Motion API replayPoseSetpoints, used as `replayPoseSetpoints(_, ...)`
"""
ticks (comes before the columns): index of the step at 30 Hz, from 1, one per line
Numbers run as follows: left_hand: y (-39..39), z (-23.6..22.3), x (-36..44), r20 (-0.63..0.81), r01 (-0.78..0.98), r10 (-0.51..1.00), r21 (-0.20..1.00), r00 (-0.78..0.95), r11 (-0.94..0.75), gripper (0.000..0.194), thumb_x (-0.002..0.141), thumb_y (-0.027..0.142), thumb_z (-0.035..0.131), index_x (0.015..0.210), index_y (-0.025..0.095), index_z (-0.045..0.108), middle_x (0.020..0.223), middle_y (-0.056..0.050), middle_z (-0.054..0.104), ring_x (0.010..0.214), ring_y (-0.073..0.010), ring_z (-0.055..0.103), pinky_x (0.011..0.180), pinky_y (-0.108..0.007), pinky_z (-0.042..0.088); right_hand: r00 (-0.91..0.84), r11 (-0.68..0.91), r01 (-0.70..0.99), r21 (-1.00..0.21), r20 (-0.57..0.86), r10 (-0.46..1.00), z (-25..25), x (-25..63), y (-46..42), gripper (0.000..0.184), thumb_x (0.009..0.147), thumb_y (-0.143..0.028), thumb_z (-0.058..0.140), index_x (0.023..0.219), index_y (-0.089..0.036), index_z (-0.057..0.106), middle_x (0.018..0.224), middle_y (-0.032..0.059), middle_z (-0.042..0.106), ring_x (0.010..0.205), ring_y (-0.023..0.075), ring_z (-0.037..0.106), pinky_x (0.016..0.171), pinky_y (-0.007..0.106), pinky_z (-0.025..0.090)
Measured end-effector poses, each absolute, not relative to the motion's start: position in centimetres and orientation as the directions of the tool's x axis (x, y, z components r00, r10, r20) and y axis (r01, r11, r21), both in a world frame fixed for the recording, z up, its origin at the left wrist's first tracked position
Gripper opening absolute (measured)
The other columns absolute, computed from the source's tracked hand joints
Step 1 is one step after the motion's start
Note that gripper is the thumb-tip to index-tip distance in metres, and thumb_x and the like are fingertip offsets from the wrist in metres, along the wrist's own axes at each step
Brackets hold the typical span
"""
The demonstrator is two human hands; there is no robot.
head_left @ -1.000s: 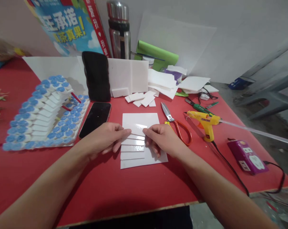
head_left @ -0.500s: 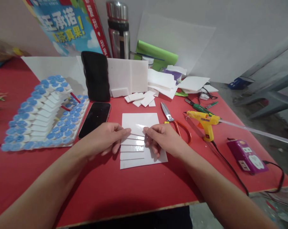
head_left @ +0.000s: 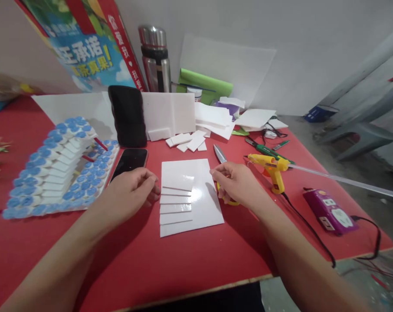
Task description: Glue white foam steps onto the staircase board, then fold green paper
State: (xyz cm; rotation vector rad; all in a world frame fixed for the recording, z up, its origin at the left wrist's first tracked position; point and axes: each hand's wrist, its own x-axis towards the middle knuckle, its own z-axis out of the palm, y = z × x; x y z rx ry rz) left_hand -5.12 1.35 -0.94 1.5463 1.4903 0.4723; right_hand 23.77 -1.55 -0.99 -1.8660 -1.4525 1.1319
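Observation:
A square white board [head_left: 206, 195] lies on the red table, with several narrow white strips [head_left: 175, 209] overlapping like steps along its left side. My left hand [head_left: 134, 188] hovers just left of the board, its fingers loosely bent and holding nothing. Over the scissors' handles, at the board's right edge, is my right hand [head_left: 235, 182], with fingers loosely bent. The scissors' blade [head_left: 220, 154] points away from me, and part of a yellow handle loop shows below the fingers. Whether the right fingers touch the handles is hard to see.
Left stands a model staircase [head_left: 63, 162] with blue-topped pieces. A phone [head_left: 131, 159] lies before an upright black phone-shaped object [head_left: 127, 117]. Loose white pieces [head_left: 188, 141] lie behind the board. To the right are a yellow glue gun [head_left: 271, 167] and a purple power strip [head_left: 329, 212].
Both hands have let go of the top strip and moved apart, the left one to the left, the right one over the scissors' handles. The view has shifted slightly.

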Motion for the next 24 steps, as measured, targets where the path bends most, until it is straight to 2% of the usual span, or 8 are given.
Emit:
replayPoseSetpoints(3, 1.6, -0.6, -5.2, -0.378, 0.427, 0.918, 0.855, 0.125, 0.294, 0.031, 0.084, 0.052, 0.073, 0.088, 0.021, 0.072, 0.098, -0.013, 0.082, 0.091, -0.0314, 0.079, 0.078, -0.038, 0.064, 0.088, -0.301, 0.422, -0.855, -0.292, 0.952, -1.2, 23.7, -1.2, 0.016, 0.099, -0.036, 0.063, 0.097, -0.02, 0.065, 0.071, 0.0028, 0.075, 0.05, 0.0169, 0.071, 0.041, 0.024, 0.053)
replayPoseSetpoints(7, 1.9, 0.4, -5.1, -0.414, 0.158, 0.903, 0.905, 0.117, 0.395, 0.037, 0.077, 0.046, 0.082, 0.103, 0.02, 0.074, 0.109, -0.013, 0.081, 0.108, -0.0313, 0.077, 0.09, -0.038, 0.064, 0.094, -0.354, 0.25, -0.901, -0.341, 0.935, -1.3, 23.9, -0.5, 0.011, 0.098, -0.026, 0.065, 0.092, -0.017, 0.065, 0.082, 0.0071, 0.076, 0.058, 0.0158, 0.073, 0.046, 0.024, 0.058)
replayPoseSetpoints(10, 1.8, 0.7, -4.7, -0.432, 0.095, 0.889, 0.902, 0.154, 0.422, 0.041, 0.076, 0.04, 0.086, 0.108, 0.018, 0.073, 0.11, -0.012, 0.08, 0.101, -0.0264, 0.077, 0.086, -0.035, 0.064, 0.092, -0.366, 0.219, -0.905, -0.354, 0.931, -1.3, 24.0, -0.3, 0.01, 0.098, -0.024, 0.065, 0.092, -0.016, 0.066, 0.083, 0.0073, 0.076, 0.058, 0.0143, 0.072, 0.044, 0.022, 0.058)
replayPoseSetpoints(14, 1.5, 0.7, -4.0, -0.379, 0.053, 0.913, 0.926, 0.151, 0.375, 0.043, 0.072, 0.032, 0.091, 0.107, 0.018, 0.07, 0.106, -0.006, 0.078, 0.092, -0.0185, 0.075, 0.083, -0.029, 0.062, 0.085, -0.365, 0.19, -0.911, -0.355, 0.931, -1.2, 24.0, -0.4, 0.01, 0.096, -0.023, 0.067, 0.09, -0.015, 0.067, 0.086, 0.0078, 0.076, 0.056, 0.0134, 0.071, 0.042, 0.021, 0.056)
replayPoseSetpoints(18, 1.0, 0.8, -3.4, -0.387, -0.04, 0.905, 0.916, 0.178, 0.4, 0.046, 0.07, 0.031, 0.094, 0.104, 0.018, 0.067, 0.095, -0.002, 0.074, 0.076, -0.0122, 0.07, 0.068, -0.023, 0.058, 0.067, -0.371, 0.179, -0.911, -0.365, 0.928, -1.0, 23.8, -0.5, 0.01, 0.094, -0.022, 0.07, 0.087, -0.015, 0.069, 0.077, 0.0056, 0.074, 0.055, 0.014, 0.07, 0.041, 0.021, 0.054)
replayPoseSetpoints(21, 0.7, 1.0, -2.9, -0.428, -0.102, 0.876, 0.883, 0.223, 0.458, 0.043, 0.07, 0.031, 0.094, 0.1, 0.017, 0.066, 0.09, 0.0, 0.07, 0.067, -0.0113, 0.067, 0.061, -0.024, 0.056, 0.074, -0.378, 0.176, -0.909, -0.371, 0.926, -0.9, 23.7, -0.5, 0.01, 0.092, -0.023, 0.072, 0.086, -0.016, 0.07, 0.066, 0.0032, 0.07, 0.054, 0.0148, 0.07, 0.042, 0.021, 0.054)
replayPoseSetpoints(24, 0.5, 1.1, -2.5, -0.454, -0.12, 0.851, 0.86, 0.264, 0.495, 0.044, 0.07, 0.03, 0.095, 0.098, 0.018, 0.064, 0.091, 0.0, 0.069, 0.069, -0.0139, 0.069, 0.061, -0.027, 0.058, 0.083, -0.377, 0.158, -0.913, -0.368, 0.926, -1.0, 23.7, -0.5, 0.011, 0.092, -0.023, 0.071, 0.085, -0.015, 0.07, 0.075, 0.0057, 0.074, 0.055, 0.0146, 0.071, 0.043, 0.021, 0.054)
